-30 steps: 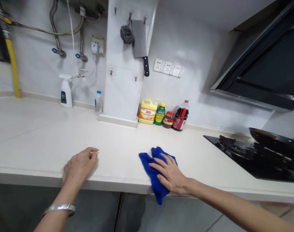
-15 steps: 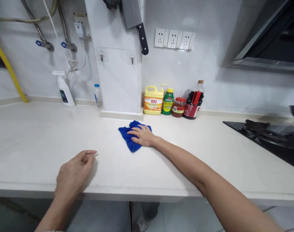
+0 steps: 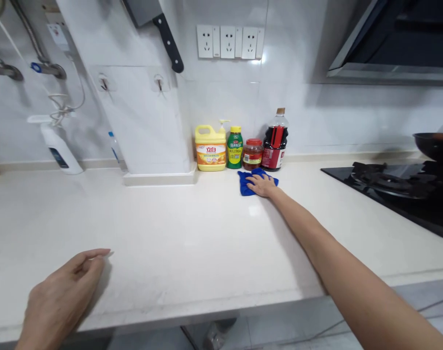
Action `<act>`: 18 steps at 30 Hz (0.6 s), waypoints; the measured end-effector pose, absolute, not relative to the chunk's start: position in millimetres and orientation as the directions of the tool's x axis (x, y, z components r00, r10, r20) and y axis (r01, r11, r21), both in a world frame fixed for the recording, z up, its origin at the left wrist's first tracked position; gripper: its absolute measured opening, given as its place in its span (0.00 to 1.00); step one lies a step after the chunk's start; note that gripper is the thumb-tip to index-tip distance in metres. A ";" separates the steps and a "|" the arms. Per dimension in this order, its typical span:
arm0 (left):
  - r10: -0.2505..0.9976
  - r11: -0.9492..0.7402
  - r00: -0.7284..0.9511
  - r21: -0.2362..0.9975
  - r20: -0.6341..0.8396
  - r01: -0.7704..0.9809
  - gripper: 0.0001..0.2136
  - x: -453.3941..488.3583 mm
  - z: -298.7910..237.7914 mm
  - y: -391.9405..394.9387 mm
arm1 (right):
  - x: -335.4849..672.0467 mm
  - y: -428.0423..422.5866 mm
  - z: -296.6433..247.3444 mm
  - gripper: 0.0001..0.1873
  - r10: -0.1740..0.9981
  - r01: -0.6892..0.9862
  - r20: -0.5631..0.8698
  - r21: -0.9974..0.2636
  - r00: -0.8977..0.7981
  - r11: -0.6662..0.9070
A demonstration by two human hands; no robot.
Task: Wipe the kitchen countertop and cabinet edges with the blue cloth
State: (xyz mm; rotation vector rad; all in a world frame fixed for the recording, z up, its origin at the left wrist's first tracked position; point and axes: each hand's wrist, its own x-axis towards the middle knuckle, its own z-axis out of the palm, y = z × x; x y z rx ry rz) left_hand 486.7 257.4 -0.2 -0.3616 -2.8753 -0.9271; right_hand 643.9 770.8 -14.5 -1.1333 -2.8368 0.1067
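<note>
My right hand [image 3: 261, 185] is spread over a blue cleaning cloth [image 3: 247, 186], holding it down against the white countertop [image 3: 192, 233]. The cloth lies just in front of a red-lidded jar [image 3: 252, 154] and a dark sauce bottle [image 3: 275, 146]. At the lower left, my left hand [image 3: 62, 287] rests by the counter's front edge. Its index finger points forward, with a gap between it and the thumb, and it holds nothing; its other fingers are hidden from view.
A yellow detergent jug [image 3: 211, 154] and a green bottle [image 3: 235, 150] stand along the wall. A black gas stove [image 3: 392, 187] with a pan [image 3: 434, 146] is at right. A white spray bottle [image 3: 61, 150] leans at left. A cleaver [image 3: 168, 43] hangs above.
My right hand has slid the cloth rightward and back, from before the wall pillar to the jar and sauce bottle. The view has shifted right, and my left hand sits lower in it.
</note>
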 end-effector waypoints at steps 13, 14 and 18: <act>0.237 0.783 -0.957 0.550 0.169 0.291 0.21 474.0 -3.6 253.5 | 863.8 814.7 -36.3 0.36 0.922 0.926 0.118 -0.042 -0.369 0.376; 0.242 0.776 -0.955 0.557 0.170 0.295 0.21 474.6 -4.2 252.9 | 870.9 810.8 -41.1 0.37 0.922 0.927 0.122 -0.038 -0.367 0.374; 0.261 0.684 -0.929 0.630 0.261 0.369 0.19 486.8 -8.0 252.2 | 890.8 800.1 -72.2 0.43 0.910 0.920 0.157 -0.018 -0.383 0.391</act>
